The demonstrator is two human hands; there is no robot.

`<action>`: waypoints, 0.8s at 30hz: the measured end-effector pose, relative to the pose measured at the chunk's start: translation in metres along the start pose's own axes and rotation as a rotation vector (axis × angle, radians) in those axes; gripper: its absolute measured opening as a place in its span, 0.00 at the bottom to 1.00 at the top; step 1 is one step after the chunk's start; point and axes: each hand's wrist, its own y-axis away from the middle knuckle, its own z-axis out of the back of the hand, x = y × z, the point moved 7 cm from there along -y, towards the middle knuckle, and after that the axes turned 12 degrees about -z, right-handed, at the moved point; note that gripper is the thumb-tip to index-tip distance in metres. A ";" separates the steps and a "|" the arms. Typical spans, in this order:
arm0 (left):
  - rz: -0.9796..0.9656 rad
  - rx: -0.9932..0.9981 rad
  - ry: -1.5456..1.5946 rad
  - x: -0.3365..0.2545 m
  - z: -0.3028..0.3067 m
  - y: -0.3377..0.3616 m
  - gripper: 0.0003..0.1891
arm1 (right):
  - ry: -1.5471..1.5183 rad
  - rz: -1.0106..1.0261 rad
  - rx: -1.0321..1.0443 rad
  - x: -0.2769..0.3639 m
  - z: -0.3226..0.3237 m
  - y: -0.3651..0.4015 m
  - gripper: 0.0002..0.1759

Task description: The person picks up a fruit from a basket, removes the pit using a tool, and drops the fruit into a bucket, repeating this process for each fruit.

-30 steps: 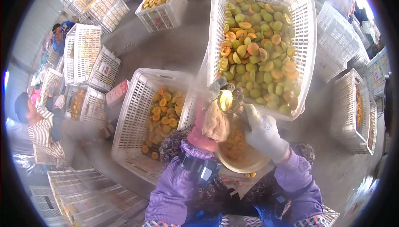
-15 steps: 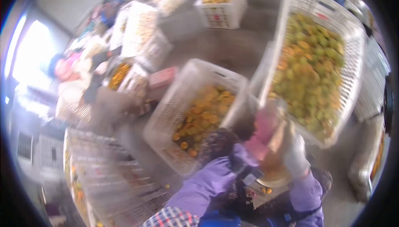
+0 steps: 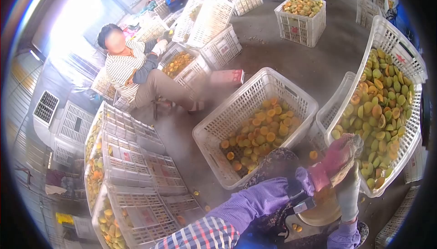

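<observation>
My left hand (image 3: 336, 160), in a pink glove with dirty, pale fingertips, is closed at the near edge of a tilted white crate (image 3: 348, 114) full of halved green and orange fruit (image 3: 380, 107). What it grips is too small to make out. Just below it is my right hand (image 3: 348, 199), in a light grey glove, its fingers hidden behind the left. Under both hands sits a round pale bowl (image 3: 318, 212). To the left stands another white crate (image 3: 211, 135), partly filled with fruit halves (image 3: 261, 137).
Stacked fruit crates (image 3: 136, 171) stand at lower left. A person in a striped top (image 3: 125, 66) sits at upper left beside a fruit crate (image 3: 193, 73). A red box (image 3: 227, 78) lies beyond the middle crate. Another full crate (image 3: 300, 25) stands farther back. Fruit pieces lie on the floor.
The view has shifted, so the crates appear farther right and lower. My gloved hands remain close together, now at the tilted crate's near edge, with the left covering the right's fingers.
</observation>
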 end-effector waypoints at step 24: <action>0.108 -0.074 0.049 0.043 0.023 -0.005 0.11 | 0.392 0.117 0.027 -0.032 0.028 -0.011 0.37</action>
